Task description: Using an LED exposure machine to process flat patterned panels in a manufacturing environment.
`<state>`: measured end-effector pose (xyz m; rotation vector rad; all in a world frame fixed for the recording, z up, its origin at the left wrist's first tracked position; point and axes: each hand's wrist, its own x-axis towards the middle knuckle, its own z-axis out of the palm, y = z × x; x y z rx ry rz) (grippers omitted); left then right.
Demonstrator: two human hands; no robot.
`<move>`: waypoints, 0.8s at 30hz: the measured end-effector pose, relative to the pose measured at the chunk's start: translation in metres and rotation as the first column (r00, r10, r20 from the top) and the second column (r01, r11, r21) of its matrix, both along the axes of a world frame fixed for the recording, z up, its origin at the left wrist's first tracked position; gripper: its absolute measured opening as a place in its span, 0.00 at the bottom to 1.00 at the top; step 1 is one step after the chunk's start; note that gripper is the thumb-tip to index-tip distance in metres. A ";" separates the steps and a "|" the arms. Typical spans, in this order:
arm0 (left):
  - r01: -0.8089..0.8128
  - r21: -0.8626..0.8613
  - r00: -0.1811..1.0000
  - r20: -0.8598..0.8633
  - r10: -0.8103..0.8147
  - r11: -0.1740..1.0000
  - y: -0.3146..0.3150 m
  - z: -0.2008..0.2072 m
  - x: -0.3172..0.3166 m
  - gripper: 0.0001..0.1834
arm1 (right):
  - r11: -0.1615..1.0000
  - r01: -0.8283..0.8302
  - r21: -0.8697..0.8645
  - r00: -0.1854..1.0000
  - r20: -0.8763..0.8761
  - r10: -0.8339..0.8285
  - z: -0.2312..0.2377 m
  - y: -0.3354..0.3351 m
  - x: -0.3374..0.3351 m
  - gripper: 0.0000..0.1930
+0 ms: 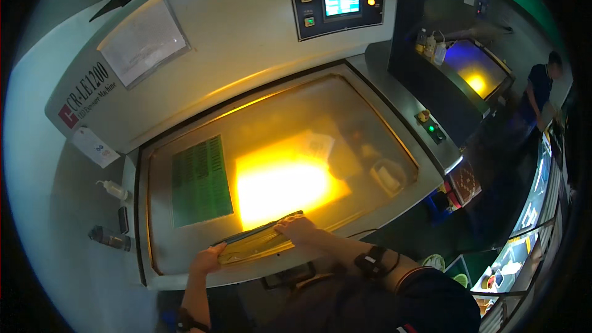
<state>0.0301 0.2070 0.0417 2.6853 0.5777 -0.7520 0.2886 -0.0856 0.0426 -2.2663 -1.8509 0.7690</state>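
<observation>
My left hand (207, 260) and my right hand (296, 229) grip the two ends of a yellow sheet with a dark far edge (258, 243). It is held over the near rim of the machine's framed, see-through bed (364, 206). The fingers of both hands are closed on it, though its far edge partly hides the left fingertips. Whether the sheet touches the bed, I cannot tell. A green printed panel (201, 182) lies in the bed, beyond my left hand. Bright yellow-white light glares from the middle of the bed, beyond my right hand.
A control panel (337, 6) with a lit screen is on the white machine housing above the bed. Bottles (113, 189) stand by its left side. Buttons (431, 126) sit at the right edge. Another lit machine (478, 74) and a person (538, 89) are at far right.
</observation>
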 end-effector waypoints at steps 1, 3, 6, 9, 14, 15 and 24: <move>0.019 -0.003 1.000 -0.003 -0.019 1.000 -0.027 0.013 0.013 0.42 | 0.997 0.079 0.023 0.996 -0.041 -0.078 -0.003 -0.028 0.006 0.29; 0.001 -0.051 0.999 -0.034 -0.003 0.999 -0.095 0.036 0.037 0.43 | 0.976 0.069 0.207 0.997 0.018 -0.074 -0.020 -0.091 0.019 0.30; 0.019 0.082 1.000 0.001 -0.019 0.996 -0.157 0.037 0.037 0.45 | 0.935 0.044 0.353 0.983 0.152 -0.103 -0.016 -0.171 0.060 0.38; -0.003 0.068 0.995 0.102 -0.004 0.998 -0.156 -0.005 0.026 0.46 | 0.872 0.017 0.490 0.903 0.367 -0.223 -0.043 -0.254 0.152 0.40; -0.025 -0.016 1.000 -0.002 0.025 1.000 -0.147 0.020 0.027 0.45 | 0.292 0.886 0.361 0.180 0.314 -0.932 -0.015 -0.352 0.311 0.40; -0.031 0.001 1.000 0.005 0.031 1.000 -0.148 0.026 0.024 0.45 | 0.157 0.922 0.353 0.111 0.146 -0.983 -0.016 -0.378 0.335 0.40; -0.043 -0.051 0.990 -0.135 0.036 0.998 -0.160 0.040 0.060 0.48 | 0.043 0.943 0.330 -0.114 0.439 -0.891 -0.074 -0.459 0.381 0.50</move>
